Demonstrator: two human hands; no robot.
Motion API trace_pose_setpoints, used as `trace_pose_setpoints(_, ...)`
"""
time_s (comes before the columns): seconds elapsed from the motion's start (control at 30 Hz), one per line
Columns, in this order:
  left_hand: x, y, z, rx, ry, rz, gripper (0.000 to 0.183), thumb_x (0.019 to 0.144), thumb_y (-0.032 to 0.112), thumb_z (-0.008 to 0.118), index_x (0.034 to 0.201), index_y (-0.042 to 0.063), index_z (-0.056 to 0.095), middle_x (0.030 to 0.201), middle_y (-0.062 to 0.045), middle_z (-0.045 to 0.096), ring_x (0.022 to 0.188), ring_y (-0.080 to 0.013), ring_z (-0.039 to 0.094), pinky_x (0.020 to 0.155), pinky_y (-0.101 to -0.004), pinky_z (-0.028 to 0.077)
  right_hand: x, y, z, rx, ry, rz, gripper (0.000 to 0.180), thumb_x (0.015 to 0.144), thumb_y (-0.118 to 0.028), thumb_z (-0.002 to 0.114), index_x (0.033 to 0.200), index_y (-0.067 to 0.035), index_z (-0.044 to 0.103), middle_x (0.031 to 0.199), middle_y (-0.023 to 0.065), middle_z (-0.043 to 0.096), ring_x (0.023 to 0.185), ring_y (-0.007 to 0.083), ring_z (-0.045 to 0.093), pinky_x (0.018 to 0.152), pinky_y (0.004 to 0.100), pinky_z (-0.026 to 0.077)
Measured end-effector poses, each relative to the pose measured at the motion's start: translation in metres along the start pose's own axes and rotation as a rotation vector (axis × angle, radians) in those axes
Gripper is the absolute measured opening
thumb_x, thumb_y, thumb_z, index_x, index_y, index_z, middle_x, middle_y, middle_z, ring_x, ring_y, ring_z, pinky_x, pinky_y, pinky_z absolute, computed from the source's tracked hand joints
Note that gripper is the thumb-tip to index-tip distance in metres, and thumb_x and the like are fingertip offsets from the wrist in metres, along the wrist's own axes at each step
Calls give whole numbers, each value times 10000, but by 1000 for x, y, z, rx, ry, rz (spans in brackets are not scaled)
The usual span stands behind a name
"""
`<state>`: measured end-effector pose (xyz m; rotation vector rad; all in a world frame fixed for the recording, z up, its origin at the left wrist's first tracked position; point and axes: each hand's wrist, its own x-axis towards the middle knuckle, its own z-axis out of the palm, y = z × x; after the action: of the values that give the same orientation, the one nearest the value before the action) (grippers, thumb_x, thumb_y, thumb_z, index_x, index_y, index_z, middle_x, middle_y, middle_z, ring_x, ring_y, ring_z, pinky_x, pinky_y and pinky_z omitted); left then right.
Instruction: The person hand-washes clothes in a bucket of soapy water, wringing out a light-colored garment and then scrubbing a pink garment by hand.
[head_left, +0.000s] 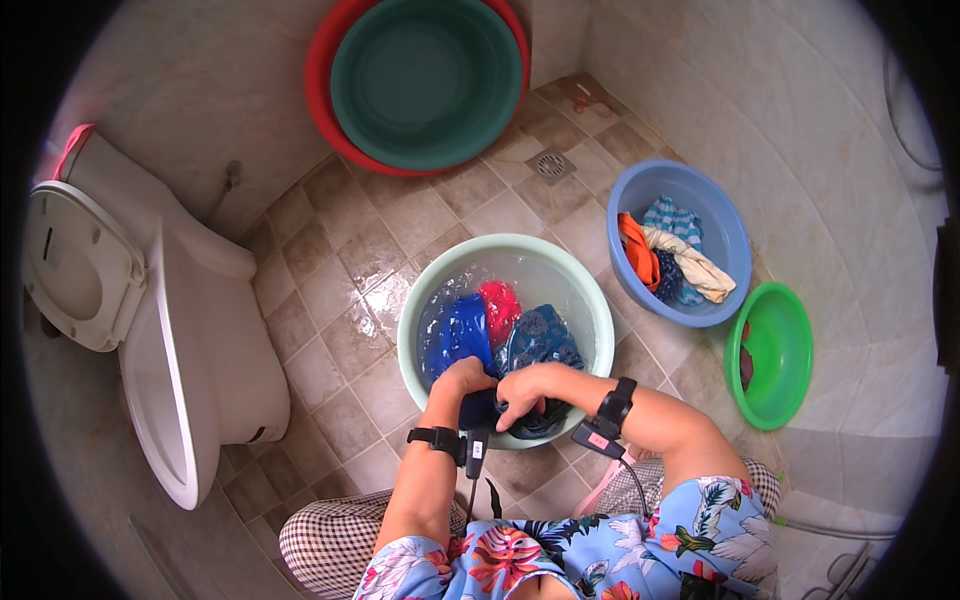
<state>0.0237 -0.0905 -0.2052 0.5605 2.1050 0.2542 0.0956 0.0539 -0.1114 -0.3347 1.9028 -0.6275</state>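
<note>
A pale green basin of water stands on the floor in front of me. In it lie a bright blue cloth, a red cloth and a dark teal patterned cloth. My left hand grips dark blue fabric near the basin's front rim, its fingertips partly hidden. Close beside it, my right hand bends down with its fingers curled on the dark patterned cloth. Part of that cloth bunches below my right wrist. Both forearms wear black straps with small cabled devices.
To the right, a blue basin holds twisted wet-looking clothes, beside a green basin with small dark and red items. Green and red basins lean at the back wall. A toilet stands left; a floor drain lies behind.
</note>
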Motion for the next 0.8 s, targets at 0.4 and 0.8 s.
trace_pose_setpoints(0.4,-37,56,-52,78,700,-87,748,642,402,800,1283,151,507,1350,-190,433,1262,-389,407,938,-497,452,32,57,-45,-6,1027,276,681,729,-311,761,1321,-162,458,1302,156,490,1250,354,425,958,527,412)
trace_pose_setpoints(0.8,-38,54,-55,219,76,-41,456,628,309,796,995,53,709,1025,-164,684,986,-295,658,852,-371,530,12,58,-38,-156,220,116,703,738,-408,740,1308,-66,512,1208,179,600,1058,325,604,862,407,500)
